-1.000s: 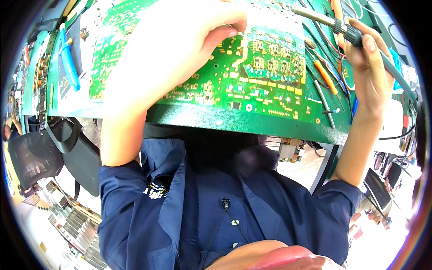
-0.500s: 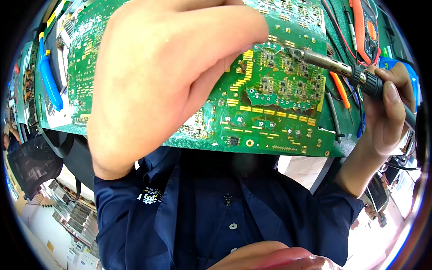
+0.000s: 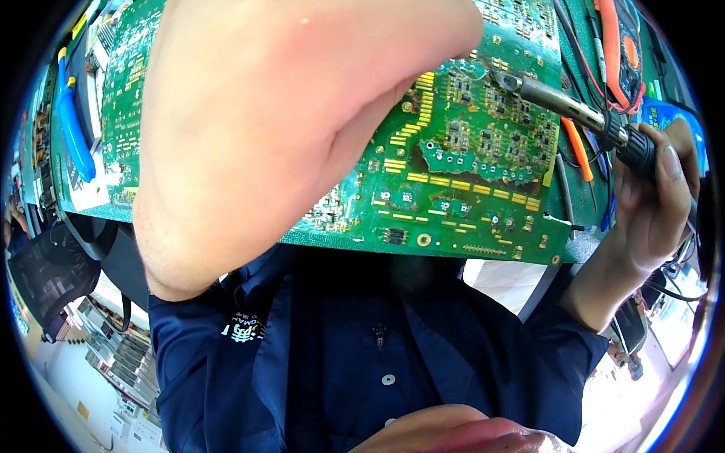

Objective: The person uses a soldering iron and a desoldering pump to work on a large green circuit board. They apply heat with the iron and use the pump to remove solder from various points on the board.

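A large green circuit board (image 3: 483, 196) with gold pads and small chips lies before me. My left hand (image 3: 302, 121), large in the picture, is bent over it with fingers closed on a thin silvery wire (image 3: 470, 74) that loops out from the fingertips. My right hand (image 3: 664, 189) grips a soldering iron (image 3: 563, 106) by its dark handle. The iron's tip reaches over the upper part of the board, beside that wire. My left hand hides much of the board's middle.
Blue-handled pliers (image 3: 75, 136) lie left. At the right are an orange multimeter (image 3: 628, 57), cables, an orange-handled tool (image 3: 578, 149) and a blue container (image 3: 654, 111) on the green bench (image 3: 355, 251). A black chair (image 3: 53, 272) stands left.
My left hand moved closer and fills more of the view. The right hand and iron moved lower, then slightly right. The board, glaring at first, now shows clearly and sits lower in the picture.
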The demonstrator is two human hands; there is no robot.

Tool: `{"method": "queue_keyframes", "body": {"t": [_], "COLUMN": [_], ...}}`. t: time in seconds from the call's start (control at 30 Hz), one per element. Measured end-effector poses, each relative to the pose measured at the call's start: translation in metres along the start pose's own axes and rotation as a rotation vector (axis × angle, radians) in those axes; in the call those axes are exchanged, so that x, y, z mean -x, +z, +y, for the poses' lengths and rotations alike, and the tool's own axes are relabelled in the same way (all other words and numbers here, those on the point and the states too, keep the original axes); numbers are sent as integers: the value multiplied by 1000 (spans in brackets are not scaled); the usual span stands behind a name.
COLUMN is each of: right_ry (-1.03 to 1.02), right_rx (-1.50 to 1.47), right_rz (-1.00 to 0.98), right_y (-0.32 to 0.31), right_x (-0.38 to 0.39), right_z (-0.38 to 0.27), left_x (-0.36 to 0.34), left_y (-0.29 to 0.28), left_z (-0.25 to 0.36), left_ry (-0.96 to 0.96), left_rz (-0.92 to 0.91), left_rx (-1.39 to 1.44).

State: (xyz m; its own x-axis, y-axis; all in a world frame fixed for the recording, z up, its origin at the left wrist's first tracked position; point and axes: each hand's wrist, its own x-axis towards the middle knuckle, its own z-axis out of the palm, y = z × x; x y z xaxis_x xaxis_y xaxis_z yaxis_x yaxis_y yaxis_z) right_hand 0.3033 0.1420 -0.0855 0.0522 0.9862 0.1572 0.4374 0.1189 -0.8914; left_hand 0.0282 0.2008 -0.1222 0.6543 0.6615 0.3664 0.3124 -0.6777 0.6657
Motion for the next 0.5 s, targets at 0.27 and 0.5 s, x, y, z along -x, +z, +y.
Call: {"method": "queue_keyframes", "body": {"t": [0.27,0.5], "right_ry": [20,20], "right_rx": [7,103], "right_rz": [11,96], "right_y": [-2,8], "right_x": [5,6], "right_z": [0,-8], "left_x": [-1,0], "left_y": [3,3], "left_z": [0,0], "left_ry": [4,4], "left_rz": [-9,-7], "left_rx": [1,0]}}
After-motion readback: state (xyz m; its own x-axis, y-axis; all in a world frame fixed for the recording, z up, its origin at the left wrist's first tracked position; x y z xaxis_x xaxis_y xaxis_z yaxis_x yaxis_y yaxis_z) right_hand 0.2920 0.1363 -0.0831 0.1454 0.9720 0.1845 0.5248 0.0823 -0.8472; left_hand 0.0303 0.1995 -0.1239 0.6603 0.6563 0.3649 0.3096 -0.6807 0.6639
